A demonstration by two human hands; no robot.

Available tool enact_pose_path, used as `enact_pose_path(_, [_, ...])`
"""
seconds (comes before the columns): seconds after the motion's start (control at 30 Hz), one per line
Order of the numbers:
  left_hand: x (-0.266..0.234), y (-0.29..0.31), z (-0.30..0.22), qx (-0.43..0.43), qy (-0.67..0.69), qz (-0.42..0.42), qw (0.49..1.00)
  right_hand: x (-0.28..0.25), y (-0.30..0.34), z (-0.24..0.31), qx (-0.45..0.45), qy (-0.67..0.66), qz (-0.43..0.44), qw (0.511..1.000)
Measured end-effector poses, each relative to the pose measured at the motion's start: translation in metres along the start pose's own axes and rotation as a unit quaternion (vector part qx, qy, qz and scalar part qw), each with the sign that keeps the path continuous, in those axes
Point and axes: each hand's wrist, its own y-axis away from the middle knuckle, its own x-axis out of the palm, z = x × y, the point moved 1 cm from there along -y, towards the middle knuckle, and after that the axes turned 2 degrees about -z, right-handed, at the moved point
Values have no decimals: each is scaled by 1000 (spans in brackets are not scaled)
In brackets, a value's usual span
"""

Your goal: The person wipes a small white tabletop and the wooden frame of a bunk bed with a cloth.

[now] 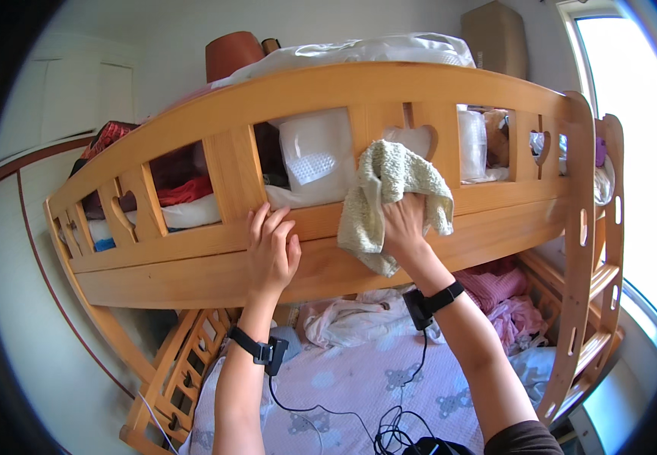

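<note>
My right hand [404, 222] is closed on a pale green terry cloth [360, 220]. The cloth lies bunched against the upper bunk's wooden guard rail [488, 199], partly over a slat with a heart-shaped cutout. Part of my fingers is hidden by its folds. To the left, my left hand [271, 246] holds nothing; its fingers are stretched out and rest on the lower board of the rail, below a wide slat [231, 176]. Each wrist wears a black strap with a small device and a cable.
Plastic-wrapped bedding [317, 155] and a brown box [495, 38] are on the upper bunk. The lower bunk holds a patterned sheet [344, 379] and rumpled pink clothes [510, 299]. A wooden ladder [601, 280] stands at right beside a bright window [624, 144]. Black cables [393, 432] trail below.
</note>
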Motion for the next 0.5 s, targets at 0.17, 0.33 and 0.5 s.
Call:
enact_pose_path(0.17, [-2, 0, -2, -3, -16, 0, 1000, -6, -63, -4, -46, 36, -156, 986])
enact_pose_path(0.33, [-4, -3, -6, 0, -12, -7, 1000, -15, -108, -8, -57, 48, -103, 992])
enact_pose_path(0.5, [-1, -2, -5, 3, -24, -6, 1000, -20, -105, -26, -106, 70, -234, 964])
